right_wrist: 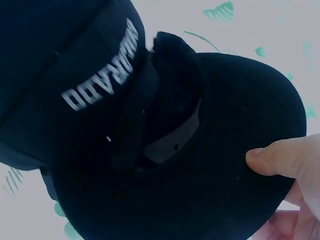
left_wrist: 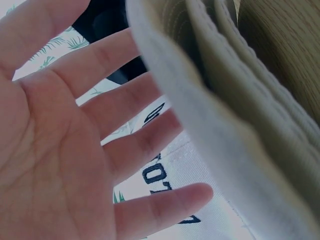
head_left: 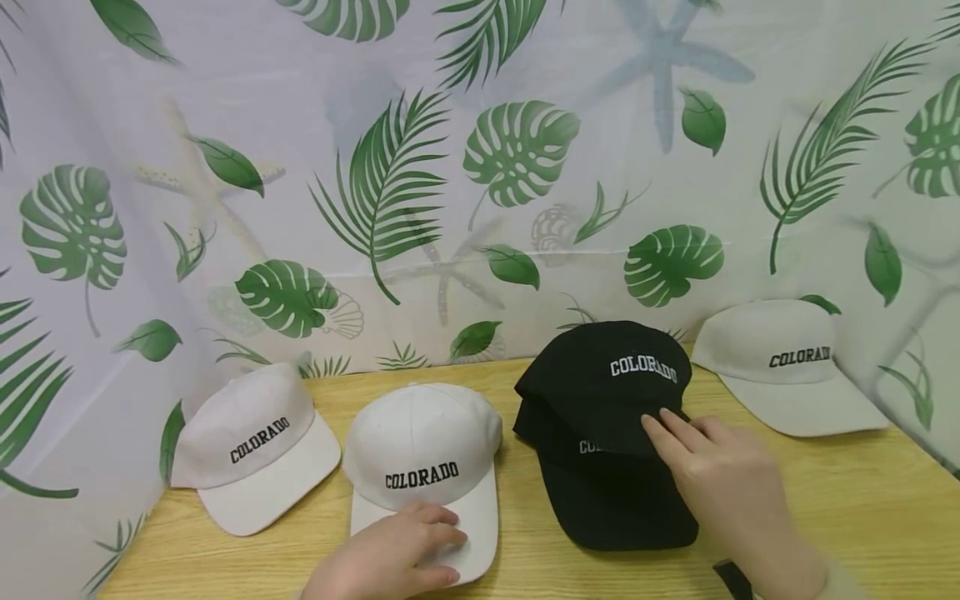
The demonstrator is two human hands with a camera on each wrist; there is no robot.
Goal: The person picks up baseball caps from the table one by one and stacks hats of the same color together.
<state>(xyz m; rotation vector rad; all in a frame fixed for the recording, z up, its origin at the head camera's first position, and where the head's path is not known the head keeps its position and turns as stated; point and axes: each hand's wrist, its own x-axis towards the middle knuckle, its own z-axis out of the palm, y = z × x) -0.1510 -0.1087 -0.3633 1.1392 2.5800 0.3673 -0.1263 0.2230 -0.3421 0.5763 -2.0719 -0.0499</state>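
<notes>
My right hand [head_left: 727, 475] pinches the brim of a black COLORADO cap [head_left: 592, 367], fingers above and thumb on the underside, as the right wrist view shows. This cap is tilted up over another black cap [head_left: 615, 508], partly hiding its lettering. My left hand [head_left: 397, 550] touches the brim of the middle white COLORADO cap [head_left: 420, 417] with fairly straight, spread fingers. In the left wrist view, layered brim edges [left_wrist: 240, 135] show beside the fingers, and a black cap [left_wrist: 102, 22] lies beyond them.
Another white cap [head_left: 247, 425] sits on the left of the wooden table [head_left: 300, 554]. A further white cap [head_left: 780, 358] stands at the back right, near the leaf-print cloth [head_left: 540, 317] that hangs behind the table.
</notes>
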